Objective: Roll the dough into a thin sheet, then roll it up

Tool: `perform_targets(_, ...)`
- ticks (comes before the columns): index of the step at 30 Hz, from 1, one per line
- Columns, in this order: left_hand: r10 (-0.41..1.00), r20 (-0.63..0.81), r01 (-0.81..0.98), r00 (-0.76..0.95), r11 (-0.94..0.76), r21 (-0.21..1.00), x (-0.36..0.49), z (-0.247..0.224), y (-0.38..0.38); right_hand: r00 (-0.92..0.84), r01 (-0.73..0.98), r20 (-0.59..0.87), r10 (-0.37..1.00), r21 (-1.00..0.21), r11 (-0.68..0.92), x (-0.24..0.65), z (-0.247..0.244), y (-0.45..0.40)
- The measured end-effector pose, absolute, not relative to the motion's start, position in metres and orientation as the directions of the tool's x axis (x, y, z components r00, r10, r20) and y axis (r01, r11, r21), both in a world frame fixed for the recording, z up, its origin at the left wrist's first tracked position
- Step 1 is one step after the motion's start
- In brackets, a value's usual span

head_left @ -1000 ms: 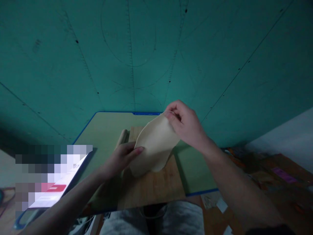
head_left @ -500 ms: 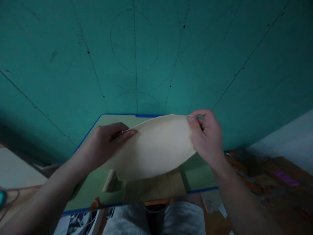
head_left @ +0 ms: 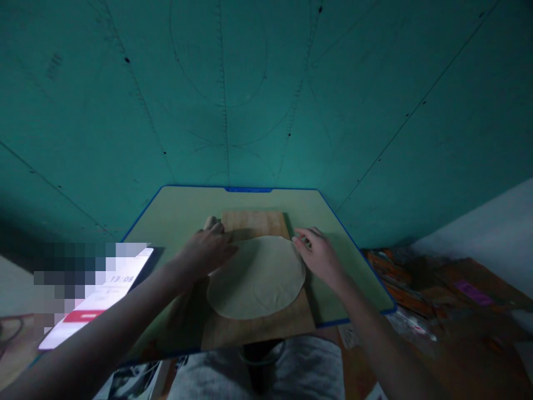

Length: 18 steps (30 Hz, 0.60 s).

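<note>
A thin, round sheet of dough lies nearly flat on a wooden board. My left hand is at its upper left edge, with the fingers closed and partly hidden behind the back of the hand. At the upper right edge, my right hand has thumb and forefinger pinched on the rim of the sheet, the other fingers curled. Beside the board, the pale rounded end of what looks like a rolling pin shows past my left hand; my forearm hides most of it.
The board rests on a pale green tabletop with a blue rim, against a green wall with pencil marks. A lit phone screen, partly pixelated, stands at the left. Boxes and clutter fill the floor at right.
The dough sheet, held up and tilted between both hands before, has come down onto the board. Both hands went down with it, and the view has shifted, bringing the phone into sight.
</note>
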<state>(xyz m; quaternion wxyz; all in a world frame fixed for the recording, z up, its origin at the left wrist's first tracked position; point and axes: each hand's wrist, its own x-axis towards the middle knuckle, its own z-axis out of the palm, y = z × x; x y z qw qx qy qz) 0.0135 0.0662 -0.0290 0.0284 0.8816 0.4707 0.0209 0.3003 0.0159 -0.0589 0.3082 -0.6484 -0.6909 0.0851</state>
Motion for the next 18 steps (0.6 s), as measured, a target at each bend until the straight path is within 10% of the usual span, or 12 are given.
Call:
perform_targets(9,0.898,-0.166,0.913,0.408,-0.4,0.078,0.016,-0.015,0.052,-0.001,0.987,0.104,0.995,-0.159,0.017,0.263,-0.042,0.023)
perform_targets(18,0.899,-0.128,0.877,0.419,-0.365,0.313,0.008,-0.021,0.068,-0.081,0.926,0.148,0.986,-0.356,0.129,0.275,-0.04,0.031)
